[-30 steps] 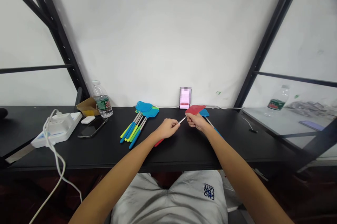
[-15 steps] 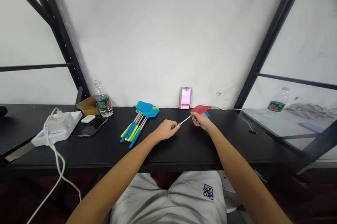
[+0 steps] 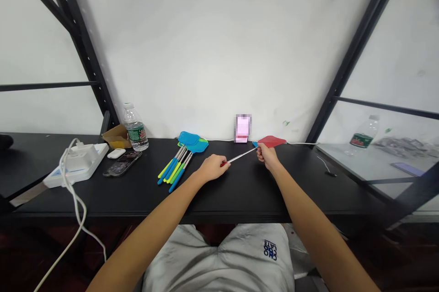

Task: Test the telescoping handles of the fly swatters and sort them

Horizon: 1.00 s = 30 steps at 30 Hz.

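Head view: what are the hands holding?

The left hand [image 3: 214, 167] and right hand [image 3: 268, 156] share a red fly swatter [image 3: 271, 141], its thin metal shaft stretched between them over the black surface [image 3: 240, 200].

And the fingers?

The left fingers [image 3: 216, 160] curl closed around the shaft near its red end. The right fingers [image 3: 262, 150] pinch it just below the red head.

What's nearby?

A blue swatter head [image 3: 254, 144] shows just behind the red one. A bundle of blue and green fly swatters [image 3: 187, 155] lies well to the left.
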Tool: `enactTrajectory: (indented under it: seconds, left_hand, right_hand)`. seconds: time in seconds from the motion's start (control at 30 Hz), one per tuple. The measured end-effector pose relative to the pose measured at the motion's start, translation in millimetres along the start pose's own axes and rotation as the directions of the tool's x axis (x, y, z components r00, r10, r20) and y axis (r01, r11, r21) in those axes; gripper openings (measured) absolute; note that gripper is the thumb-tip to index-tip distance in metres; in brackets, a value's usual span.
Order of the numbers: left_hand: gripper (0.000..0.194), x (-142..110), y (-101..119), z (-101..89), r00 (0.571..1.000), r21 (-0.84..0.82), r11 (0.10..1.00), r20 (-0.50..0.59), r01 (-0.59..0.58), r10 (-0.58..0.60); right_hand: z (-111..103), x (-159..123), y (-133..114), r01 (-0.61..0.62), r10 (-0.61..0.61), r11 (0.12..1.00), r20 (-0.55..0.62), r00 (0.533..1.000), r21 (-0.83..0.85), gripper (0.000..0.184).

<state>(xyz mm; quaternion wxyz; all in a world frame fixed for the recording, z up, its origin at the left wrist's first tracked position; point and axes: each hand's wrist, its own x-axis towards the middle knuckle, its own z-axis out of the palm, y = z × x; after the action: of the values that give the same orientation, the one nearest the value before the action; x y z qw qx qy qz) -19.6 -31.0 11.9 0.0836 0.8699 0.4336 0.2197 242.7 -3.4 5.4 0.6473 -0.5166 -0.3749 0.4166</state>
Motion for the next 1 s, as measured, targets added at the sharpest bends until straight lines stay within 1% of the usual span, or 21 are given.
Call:
enactTrajectory:
  seconds: [0.1, 0.23, 0.37, 0.6, 0.83, 1.0]
  left_hand:
    - [0.032, 0.8, -2.4, 1.3, 1.0, -0.013, 1.0, -0.02, -0.011, 0.011]
    - [0.028, 0.8, -3.4, 1.3, 0.998, -0.019, 0.999, -0.052, -0.035, 0.034]
    - [0.025, 0.6, -3.3, 0.7, 0.997, -0.034, 0.998, -0.066, -0.045, 0.043]
    - [0.025, 0.4, -2.9, 0.7, 0.997, -0.069, 0.996, -0.059, -0.052, 0.048]
    - [0.028, -1.3, 0.2, -1.9, 0.999, -0.07, 0.998, -0.035, -0.008, 0.006]
    - [0.032, -1.7, 0.1, -2.7, 1.0, -0.051, 0.999, -0.028, -0.005, 0.004]
  right_hand:
    - [-0.7, 0.6, -0.6, -0.015, 0.016, 0.999, -0.023, 1.0, 0.031, 0.027]
    - [-0.4, -0.2, -0.5, -0.021, 0.02, 0.998, 0.013, 1.0, 0.053, 0.027]
    - [1.1, -2.7, -2.1, -0.017, 0.015, 0.999, 0.025, 1.0, 0.048, 0.028]
    - [1.6, -1.8, -2.5, -0.012, 0.012, 0.998, 0.008, 1.0, 0.059, 0.027]
    - [2.1, -1.4, -2.2, 0.009, -0.01, 0.997, 0.018, 1.0, 0.075, 0.028]
    - [1.8, 0.1, -1.1, 0.02, -0.022, 0.997, 0.027, 0.999, 0.077, 0.028]
